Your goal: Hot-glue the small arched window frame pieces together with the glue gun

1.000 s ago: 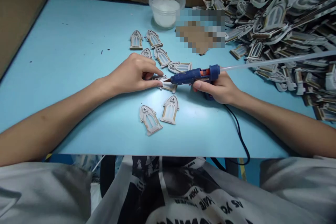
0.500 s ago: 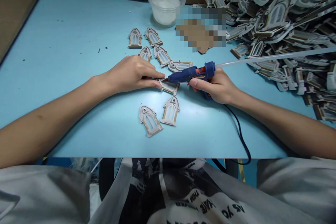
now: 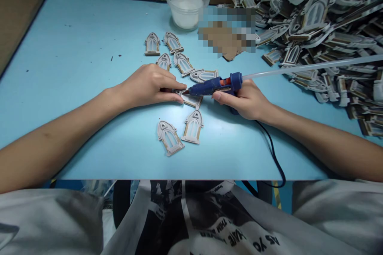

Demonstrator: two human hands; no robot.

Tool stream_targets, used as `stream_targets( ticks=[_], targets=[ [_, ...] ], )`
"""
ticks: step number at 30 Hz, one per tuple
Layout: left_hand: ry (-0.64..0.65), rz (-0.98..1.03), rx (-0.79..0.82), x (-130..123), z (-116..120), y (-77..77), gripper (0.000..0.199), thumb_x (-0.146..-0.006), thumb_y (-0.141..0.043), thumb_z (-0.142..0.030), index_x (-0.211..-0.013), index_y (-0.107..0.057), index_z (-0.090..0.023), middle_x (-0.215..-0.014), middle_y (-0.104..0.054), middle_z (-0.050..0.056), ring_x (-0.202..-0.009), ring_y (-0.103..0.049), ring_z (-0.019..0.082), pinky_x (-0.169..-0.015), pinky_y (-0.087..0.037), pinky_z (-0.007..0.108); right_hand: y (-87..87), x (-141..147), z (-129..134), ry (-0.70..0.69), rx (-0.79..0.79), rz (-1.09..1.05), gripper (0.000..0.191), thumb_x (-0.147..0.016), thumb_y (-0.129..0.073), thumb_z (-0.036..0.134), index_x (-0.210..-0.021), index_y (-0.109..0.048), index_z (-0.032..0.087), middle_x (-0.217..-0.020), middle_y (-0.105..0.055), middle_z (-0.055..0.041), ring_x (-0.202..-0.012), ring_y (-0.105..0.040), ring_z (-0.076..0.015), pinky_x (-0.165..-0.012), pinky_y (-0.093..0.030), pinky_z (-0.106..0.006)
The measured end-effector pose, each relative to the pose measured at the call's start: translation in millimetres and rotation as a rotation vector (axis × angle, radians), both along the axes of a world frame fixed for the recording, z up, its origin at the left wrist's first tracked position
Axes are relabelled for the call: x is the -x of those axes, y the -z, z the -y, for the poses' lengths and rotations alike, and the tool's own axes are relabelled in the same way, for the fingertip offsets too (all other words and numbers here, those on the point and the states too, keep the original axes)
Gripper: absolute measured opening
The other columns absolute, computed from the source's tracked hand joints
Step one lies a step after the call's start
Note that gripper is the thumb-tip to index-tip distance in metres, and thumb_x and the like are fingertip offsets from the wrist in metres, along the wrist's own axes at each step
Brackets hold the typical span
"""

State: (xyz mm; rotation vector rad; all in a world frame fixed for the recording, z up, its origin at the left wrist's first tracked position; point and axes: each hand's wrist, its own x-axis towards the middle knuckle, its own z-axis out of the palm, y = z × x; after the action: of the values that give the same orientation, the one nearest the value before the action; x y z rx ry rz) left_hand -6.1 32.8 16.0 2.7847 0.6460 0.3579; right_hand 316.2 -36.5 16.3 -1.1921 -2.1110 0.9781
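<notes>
My left hand (image 3: 152,85) pinches the pointed end of a small arched window piece (image 3: 193,100) between thumb and fingers, on the blue table. In my right hand (image 3: 247,99) is a blue hot glue gun (image 3: 206,87), gripped by its handle. Its nozzle touches or hovers just over the piece, close to my left fingertips. A long clear glue stick (image 3: 299,66) runs out of the gun's back to the right. Around my hands lie several similar window pieces, among them one (image 3: 193,126) just below and a tilted one (image 3: 170,138) beside it.
A clear plastic tub (image 3: 188,8) with white material stands at the back, near a blurred-out patch over brown cardboard (image 3: 230,53). A large heap of window pieces (image 3: 329,40) fills the right side. The gun's black cord (image 3: 273,149) drops over the front edge.
The gun's nozzle has shifted slightly left along the piece, toward my left fingertips. The whole view has drifted a little; both hands keep their hold.
</notes>
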Motion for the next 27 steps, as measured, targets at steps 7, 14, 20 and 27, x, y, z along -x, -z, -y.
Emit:
stream_targets(
  ticks=[7, 14, 20, 27],
  targets=[
    [-0.010, -0.022, 0.020, -1.1, 1.7, -1.7, 0.069, -0.111, -0.046, -0.075, -0.131, -0.088, -0.025, -0.082, -0.082, 0.007, -0.070, -0.069, 0.015, -0.070, -0.043, 0.027, 1.7, 0.8, -0.2, 0.000, -0.008, 0.001, 0.054, -0.105, -0.064, 0.061, -0.070, -0.054, 0.021, -0.063, -0.044, -0.0002, -0.066, -0.041, -0.0155, -0.067, -0.033, -0.035],
    [-0.006, -0.039, 0.024, -0.7, 2.7, -5.0, 0.069, -0.112, -0.047, -0.073, -0.134, -0.088, -0.022, -0.082, -0.081, 0.008, -0.069, -0.066, 0.014, -0.070, -0.042, 0.026, 4.7, 0.2, 0.5, 0.003, -0.018, 0.021, 0.057, -0.106, -0.063, 0.063, -0.069, -0.053, 0.021, -0.060, -0.041, 0.0003, -0.064, -0.038, -0.0154, -0.065, -0.031, -0.035],
    [0.010, -0.011, -0.043, -0.6, 1.8, -2.4, 0.073, -0.110, -0.044, -0.078, -0.129, -0.089, -0.023, -0.081, -0.080, 0.006, -0.066, -0.065, 0.012, -0.067, -0.040, 0.025, 4.7, 1.3, 2.1, 0.015, -0.023, 0.049, 0.057, -0.107, -0.064, 0.059, -0.067, -0.051, 0.021, -0.061, -0.044, -0.0009, -0.064, -0.039, -0.0161, -0.064, -0.029, -0.036],
    [0.012, 0.035, -0.025, -1.4, 1.9, -1.8, 0.071, -0.107, -0.051, -0.081, -0.125, -0.089, -0.025, -0.078, -0.080, 0.005, -0.061, -0.061, 0.011, -0.062, -0.038, 0.026, 8.5, 4.2, 0.9, -0.002, 0.033, -0.044, 0.056, -0.104, -0.068, 0.063, -0.069, -0.060, 0.020, -0.059, -0.048, -0.0003, -0.061, -0.042, -0.0152, -0.060, -0.032, -0.033]
  ],
)
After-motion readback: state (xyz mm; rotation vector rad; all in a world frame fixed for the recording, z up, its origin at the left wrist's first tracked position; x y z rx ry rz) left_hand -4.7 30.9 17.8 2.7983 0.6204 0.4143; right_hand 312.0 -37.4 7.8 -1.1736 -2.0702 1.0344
